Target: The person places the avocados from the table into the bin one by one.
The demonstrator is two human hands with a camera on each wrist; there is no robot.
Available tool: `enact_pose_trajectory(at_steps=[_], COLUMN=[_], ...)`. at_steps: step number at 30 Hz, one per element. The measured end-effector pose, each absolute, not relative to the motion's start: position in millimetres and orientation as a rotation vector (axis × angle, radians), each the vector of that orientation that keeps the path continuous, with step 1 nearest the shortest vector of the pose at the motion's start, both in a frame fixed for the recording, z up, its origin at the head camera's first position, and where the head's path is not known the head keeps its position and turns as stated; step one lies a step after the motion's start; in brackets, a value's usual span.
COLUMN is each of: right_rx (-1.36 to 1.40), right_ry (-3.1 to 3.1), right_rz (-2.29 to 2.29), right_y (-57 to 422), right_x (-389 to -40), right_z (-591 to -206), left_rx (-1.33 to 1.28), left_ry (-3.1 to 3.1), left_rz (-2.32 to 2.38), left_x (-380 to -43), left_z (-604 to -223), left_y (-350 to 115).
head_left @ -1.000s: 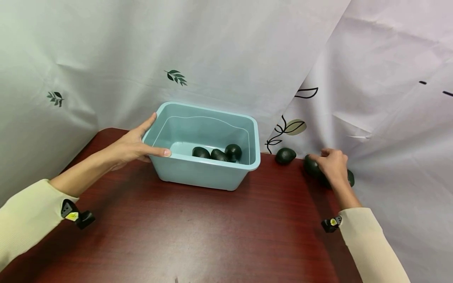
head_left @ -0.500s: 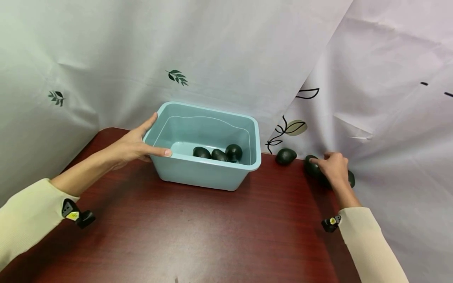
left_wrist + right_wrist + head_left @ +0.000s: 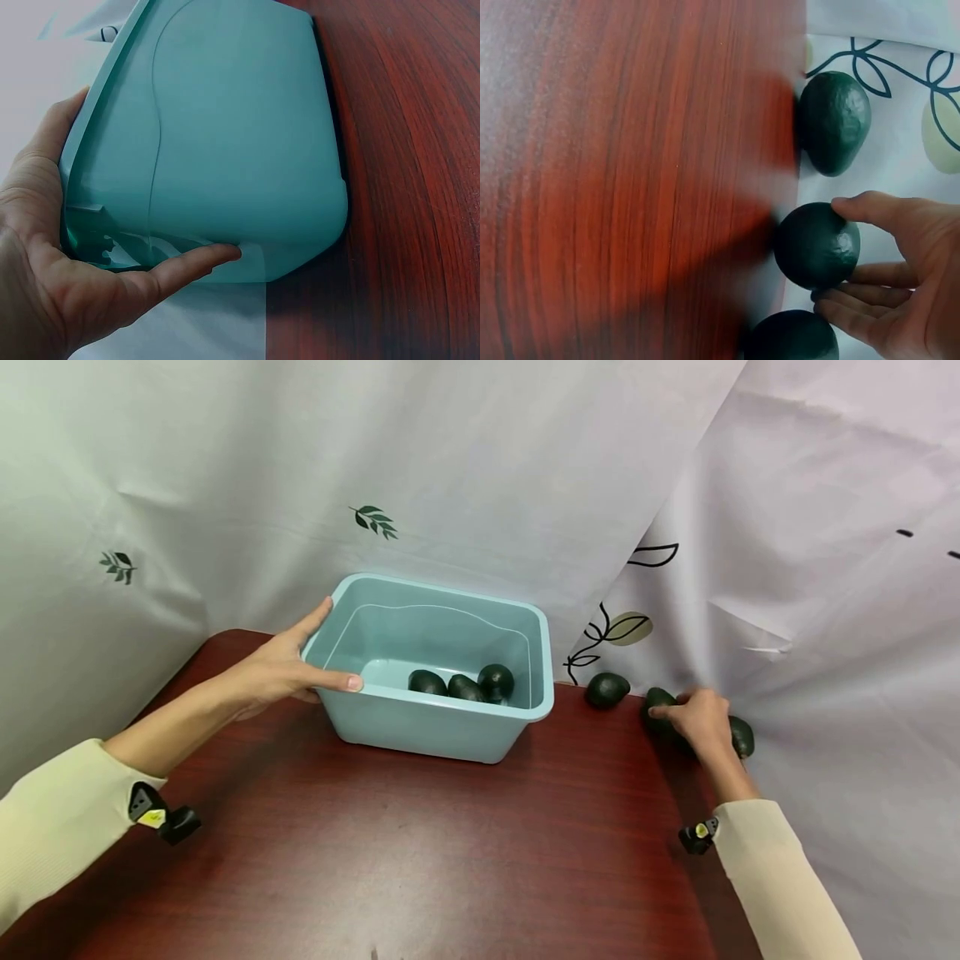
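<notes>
My left hand (image 3: 277,668) holds the left end of a light blue plastic bin (image 3: 420,727), its thumb along the front rim. In the left wrist view, the thumb (image 3: 199,262) lies against the bin's wall. Several dark green avocados lie inside, including one avocado (image 3: 495,682) near the right wall. At the table's far right edge, my right hand (image 3: 703,720) pinches an avocado (image 3: 816,246) between thumb and fingers. Another avocado (image 3: 793,339) sits just beside it, and a further avocado (image 3: 741,737) shows past the hand, which hides part of the group.
A lone avocado (image 3: 607,690) lies between the bin and my right hand, by the back edge. A white patterned cloth (image 3: 480,485) hangs behind and right of the dark red wooden table (image 3: 420,843).
My right hand has shifted slightly down and left around the nearest avocado of the row, uncovering more of the rightmost one. My left hand and the bin have stayed put.
</notes>
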State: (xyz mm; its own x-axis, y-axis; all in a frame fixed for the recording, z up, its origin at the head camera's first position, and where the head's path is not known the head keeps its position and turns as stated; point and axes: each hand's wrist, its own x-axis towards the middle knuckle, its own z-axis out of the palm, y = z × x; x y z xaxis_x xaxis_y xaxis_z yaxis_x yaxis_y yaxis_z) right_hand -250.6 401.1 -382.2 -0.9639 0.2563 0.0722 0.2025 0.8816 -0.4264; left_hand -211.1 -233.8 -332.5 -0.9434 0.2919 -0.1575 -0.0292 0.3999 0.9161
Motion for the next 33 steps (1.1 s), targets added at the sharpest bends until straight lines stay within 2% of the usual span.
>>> enact_pose_trajectory(at_steps=[20,33], right_rx=[-0.387,-0.434], right_ry=[-2.922,-2.919], right_rz=[0.666,0.688], right_y=[394,392], right_x=[-248,-245], right_z=[-387,-374], left_rx=[0.229,0.226], left_ry=[2.372,2.361], left_rz=[1.553,1.566], left_x=[-211,-212], left_z=[-333,-334], left_y=[-235,-235])
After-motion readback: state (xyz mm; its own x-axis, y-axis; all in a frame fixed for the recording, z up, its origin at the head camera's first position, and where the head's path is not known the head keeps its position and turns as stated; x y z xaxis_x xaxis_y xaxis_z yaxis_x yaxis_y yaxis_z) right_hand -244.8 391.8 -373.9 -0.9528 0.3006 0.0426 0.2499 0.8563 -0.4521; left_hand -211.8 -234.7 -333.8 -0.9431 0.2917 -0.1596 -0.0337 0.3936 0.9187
